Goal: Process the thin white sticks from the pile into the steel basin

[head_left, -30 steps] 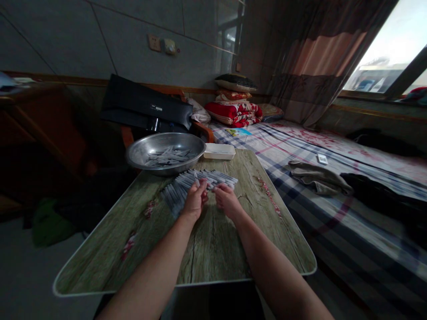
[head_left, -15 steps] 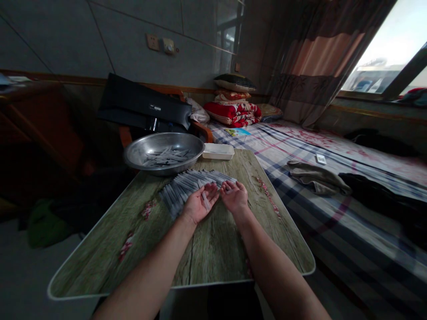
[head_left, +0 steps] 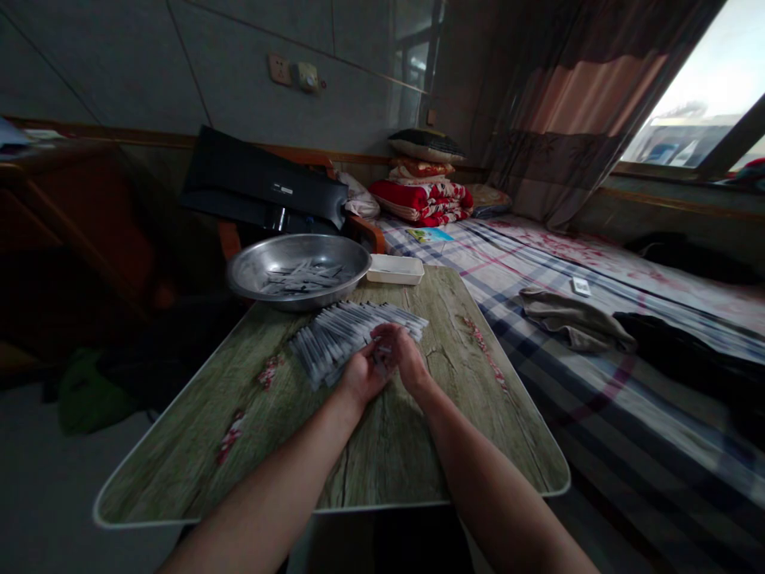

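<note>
My left hand [head_left: 366,375] is turned palm up with its fingers curled. My right hand [head_left: 409,363] is cupped against it from the right. Between the two palms lie small whitish pieces [head_left: 382,357], blurred and partly covered by fingers, so their exact kind is unclear. Just beyond the hands, a fanned row of slim, pale, pen-like sticks [head_left: 335,331] lies side by side on the wood-patterned table [head_left: 382,454]. More loose sticks of this sort [head_left: 306,277] are heaped in a steel basin [head_left: 245,275] behind the row.
A shallow white plastic tray [head_left: 394,277] stands at the table's far edge beside the basin. Right of the table is a bed with a checked sheet [head_left: 478,255], holding dark clothing [head_left: 675,343] and folded red bedding [head_left: 421,199]. A black case [head_left: 256,183] rests on a wooden chair behind.
My hands were apart with palms up, a whitish strip across the left palm. Now they have come together, the right turning inward over the left. The view has shifted slightly.
</note>
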`<state>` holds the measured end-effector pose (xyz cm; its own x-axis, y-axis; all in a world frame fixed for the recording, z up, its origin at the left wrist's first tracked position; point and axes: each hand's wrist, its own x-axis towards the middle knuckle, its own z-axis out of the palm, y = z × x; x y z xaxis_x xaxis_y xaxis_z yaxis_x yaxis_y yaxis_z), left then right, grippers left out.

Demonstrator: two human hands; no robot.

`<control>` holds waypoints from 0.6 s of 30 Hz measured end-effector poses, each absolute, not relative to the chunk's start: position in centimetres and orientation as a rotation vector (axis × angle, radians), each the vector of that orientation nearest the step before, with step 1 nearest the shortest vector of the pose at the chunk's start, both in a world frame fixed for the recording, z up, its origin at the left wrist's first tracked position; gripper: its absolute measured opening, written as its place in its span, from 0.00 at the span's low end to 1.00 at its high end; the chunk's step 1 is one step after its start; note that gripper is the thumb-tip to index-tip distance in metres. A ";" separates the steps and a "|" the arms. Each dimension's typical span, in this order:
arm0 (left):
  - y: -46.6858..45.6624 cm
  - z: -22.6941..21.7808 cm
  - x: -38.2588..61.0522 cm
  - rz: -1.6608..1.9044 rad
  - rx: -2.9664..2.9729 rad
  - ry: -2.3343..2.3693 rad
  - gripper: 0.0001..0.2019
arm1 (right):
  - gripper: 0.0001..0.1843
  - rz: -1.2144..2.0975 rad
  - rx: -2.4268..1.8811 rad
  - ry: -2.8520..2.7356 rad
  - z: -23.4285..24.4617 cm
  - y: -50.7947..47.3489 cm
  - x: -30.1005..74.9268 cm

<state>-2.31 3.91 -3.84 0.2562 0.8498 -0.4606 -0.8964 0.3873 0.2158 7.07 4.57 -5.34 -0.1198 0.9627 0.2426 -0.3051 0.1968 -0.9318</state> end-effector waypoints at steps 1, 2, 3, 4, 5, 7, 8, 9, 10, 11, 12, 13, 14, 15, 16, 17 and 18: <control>3.9 -3.8 -2.3 1.193 -0.104 0.565 0.16 | 0.29 1.241 -0.756 -1.183 -5.3 4.6 7.2; 4.0 -3.7 -2.3 1.198 -0.110 0.579 0.15 | 0.28 1.188 -0.775 -1.150 -5.3 4.8 7.4; 4.0 -3.7 -2.3 1.204 -0.113 0.598 0.14 | 0.27 1.118 -0.809 -1.109 -5.3 5.0 7.6; 4.0 -3.6 -2.3 1.209 -0.109 0.616 0.13 | 0.27 1.037 -0.855 -1.066 -5.3 5.2 7.9; 3.9 -3.5 -2.4 1.208 -0.098 0.633 0.12 | 0.26 0.948 -0.905 -1.025 -5.4 5.5 8.2; 3.7 -3.1 -2.5 1.197 -0.067 0.668 0.11 | 0.25 0.839 -0.993 -0.992 -5.7 6.2 8.8; 3.6 -2.8 -2.5 1.184 -0.049 0.689 0.10 | 0.24 0.813 -1.033 -0.981 -5.9 6.5 9.1; 3.4 -2.5 -2.5 1.167 -0.033 0.713 0.10 | 0.23 0.803 -1.065 -0.976 -6.1 6.8 9.3; 3.3 -2.1 -2.6 1.146 -0.021 0.740 0.09 | 0.23 0.808 -1.086 -0.978 -6.3 7.1 9.4; 3.2 -1.7 -2.6 1.128 -0.015 0.763 0.09 | 0.22 0.809 -1.105 -0.983 -6.6 7.3 9.5; 3.2 -1.2 -2.6 1.113 -0.016 0.780 0.09 | 0.21 0.811 -1.119 -0.995 -6.7 7.4 9.5; 3.2 -0.7 -2.7 1.103 -0.022 0.790 0.09 | 0.20 0.815 -1.132 -1.007 -6.9 7.5 9.5; 3.4 -0.1 -2.8 1.103 -0.034 0.795 0.09 | 0.20 0.820 -1.143 -1.019 -7.0 7.6 9.5; 3.7 0.6 -2.9 1.113 -0.046 0.794 0.09 | 0.19 0.827 -1.152 -1.033 -7.1 7.7 9.5; 4.1 1.4 -3.2 1.129 -0.057 0.794 0.09 | 0.19 0.832 -1.159 -1.047 -7.2 7.7 9.4; 4.8 2.3 -3.5 1.149 -0.057 0.796 0.09 | 0.19 0.831 -1.166 -1.060 -7.2 7.7 9.5; 5.6 3.2 -4.0 1.170 -0.046 0.813 0.09 | 0.19 0.825 -1.170 -1.072 -7.3 7.7 9.5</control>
